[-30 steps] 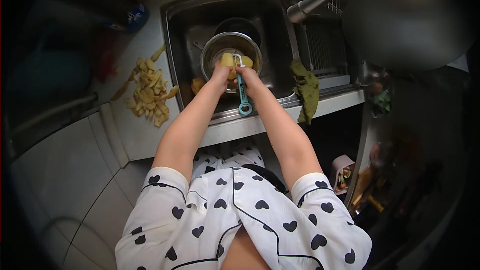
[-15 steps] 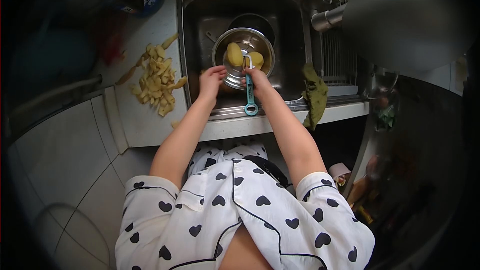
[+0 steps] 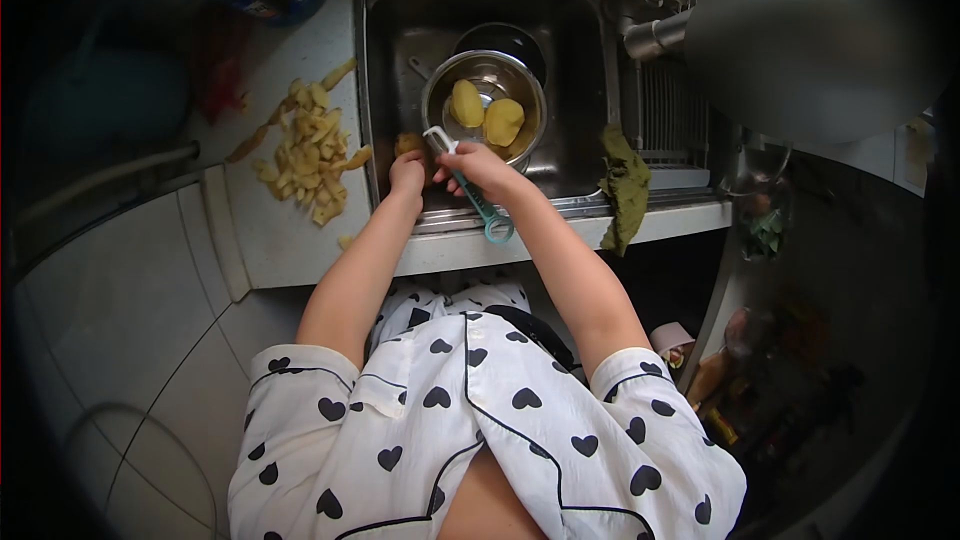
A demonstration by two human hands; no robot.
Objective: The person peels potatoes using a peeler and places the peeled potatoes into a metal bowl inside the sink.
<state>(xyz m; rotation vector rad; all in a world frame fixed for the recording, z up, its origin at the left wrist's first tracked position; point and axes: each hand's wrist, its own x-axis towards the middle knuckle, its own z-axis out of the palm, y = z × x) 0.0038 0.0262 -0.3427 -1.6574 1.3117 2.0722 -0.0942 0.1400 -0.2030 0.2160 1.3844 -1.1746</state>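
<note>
Your right hand (image 3: pixel 480 168), near the centre of the frame, has its fingers curled around a teal-handled peeler with a white head (image 3: pixel 478 204); your left hand (image 3: pixel 408 172), just left of it, reaches a brown, rounded potato (image 3: pixel 407 143) in the left part of the dark metal sink (image 3: pixel 575 40). Whether those fingers have closed on it you cannot tell, since they hide part of it. If its skin is wet, a loose fingertip hold could let it roll away. The peeler's head points toward your left hand, so a careless swing could nick your fingers. It also overlaps the near rim of the round, shiny steel bowl (image 3: pixel 534 130) in view; a knock there could tip the two peeled yellow potatoes (image 3: pixel 466 104) inside
</note>
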